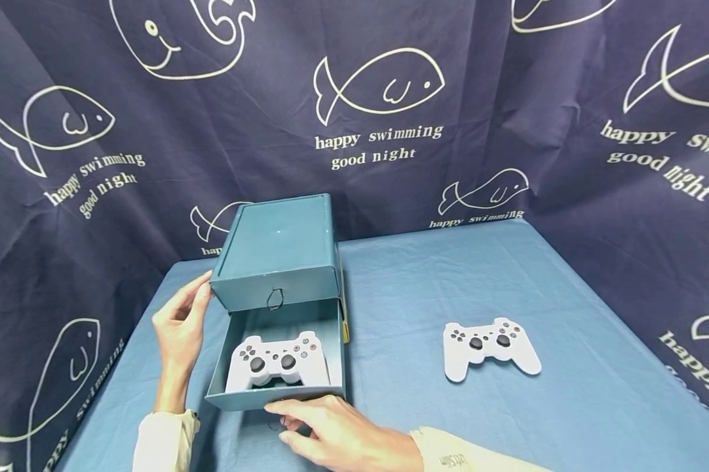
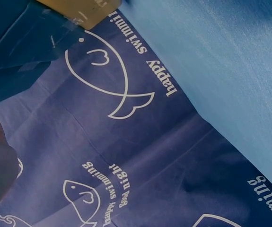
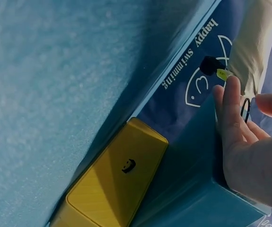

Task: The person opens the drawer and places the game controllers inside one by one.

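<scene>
In the extended lower drawer (image 1: 235,401) lies one white controller (image 1: 317,368), face up; left hand (image 1: 179,328) unclenched, fingertips at the cabinet (image 1: 278,242) corner; right hand (image 1: 337,429) uncurled, fingers against the drawer front, where a lopsided push could jam the runners' path.

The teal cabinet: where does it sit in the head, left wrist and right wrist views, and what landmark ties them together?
Head: teal cabinet, left of centre, lower drawer pulled out.
Left wrist: teal cabinet, cut off at the upper left corner.
Right wrist: teal cabinet, lower right, partly behind the right hand.
Shared landmark: the fish-print cloth, in all three.
</scene>
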